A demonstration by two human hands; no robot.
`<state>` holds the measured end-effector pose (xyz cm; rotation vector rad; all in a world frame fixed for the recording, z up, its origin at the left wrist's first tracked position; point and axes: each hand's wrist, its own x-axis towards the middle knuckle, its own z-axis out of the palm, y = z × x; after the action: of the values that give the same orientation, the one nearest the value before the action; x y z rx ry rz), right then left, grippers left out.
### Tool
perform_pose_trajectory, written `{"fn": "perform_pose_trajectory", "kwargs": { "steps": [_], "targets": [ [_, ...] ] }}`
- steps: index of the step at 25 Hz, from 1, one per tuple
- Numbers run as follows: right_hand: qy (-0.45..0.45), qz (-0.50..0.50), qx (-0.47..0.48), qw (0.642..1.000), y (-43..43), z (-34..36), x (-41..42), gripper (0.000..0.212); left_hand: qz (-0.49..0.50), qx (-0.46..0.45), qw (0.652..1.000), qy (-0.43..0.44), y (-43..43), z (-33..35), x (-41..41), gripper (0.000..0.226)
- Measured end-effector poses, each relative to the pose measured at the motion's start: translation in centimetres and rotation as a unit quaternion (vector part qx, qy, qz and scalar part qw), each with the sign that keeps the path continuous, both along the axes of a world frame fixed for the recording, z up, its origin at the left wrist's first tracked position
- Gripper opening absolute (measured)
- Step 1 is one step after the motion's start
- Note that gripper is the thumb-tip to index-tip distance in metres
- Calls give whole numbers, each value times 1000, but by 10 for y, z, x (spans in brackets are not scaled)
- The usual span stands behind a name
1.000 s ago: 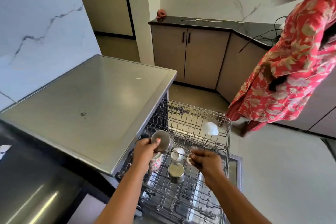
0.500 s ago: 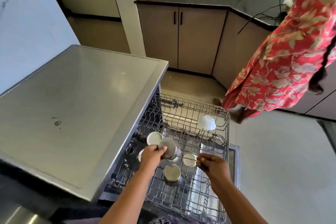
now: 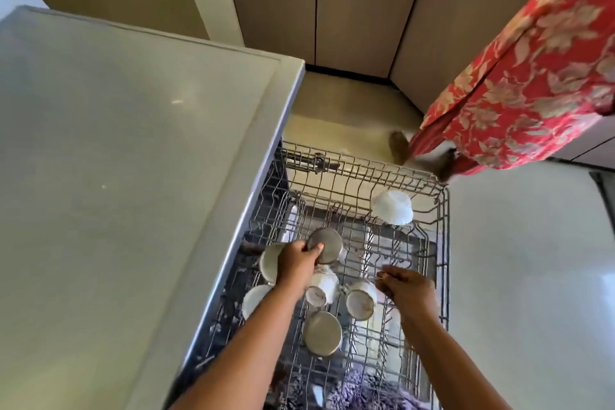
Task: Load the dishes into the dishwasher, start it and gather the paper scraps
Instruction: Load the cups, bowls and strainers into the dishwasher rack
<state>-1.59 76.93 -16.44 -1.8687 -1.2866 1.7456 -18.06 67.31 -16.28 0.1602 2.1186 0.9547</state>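
Left hand (image 3: 296,263) grips steel cup (image 3: 325,245) at rack (image 3: 442,243) | right hand (image 3: 407,286) grasp unclear | risk: cup knocks mug (image 3: 322,286) if lowered crooked

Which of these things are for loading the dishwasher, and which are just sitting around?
For the job: left hand gripping a steel cup; wire rack; white bowl; patterned mug.
Just there: grey countertop; brown cabinets; a person in a red floral dress.

L hand (image 3: 296,263) on steel cup (image 3: 325,245)
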Motion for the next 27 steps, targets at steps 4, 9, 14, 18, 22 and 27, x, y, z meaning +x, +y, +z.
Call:
{"fn": "perform_pose_trajectory", "kwargs": {
  "steps": [4, 9, 14, 18, 22, 27],
  "targets": [
    [-52, 25, 20, 998, 15, -24, -19, 24, -1, -1, 1000, -13, 16, -22, -13, 23],
    [-79, 26, 20, 996, 33, -55, -29, 19, -38, -58, 997, 22, 34, -49, -9, 23],
    [-105, 64, 31, 992, 28, -77, -27, 30, -55, -100, 992, 60, 42, -66, 3, 24],
    [-122, 71, 23, 990, 30, -86, -24, 33, -70, -110, 989, 71, 43, -76, 7, 21],
    [-97, 118, 29, 988, 33, -87, -21, 39, -50, -117, 990, 60, 40, -85, 13, 29],
    [-55, 163, 29, 985, 31, -86, -10, 43, -26, -108, 992, 52, 42, -89, 16, 34]
  ]
}}
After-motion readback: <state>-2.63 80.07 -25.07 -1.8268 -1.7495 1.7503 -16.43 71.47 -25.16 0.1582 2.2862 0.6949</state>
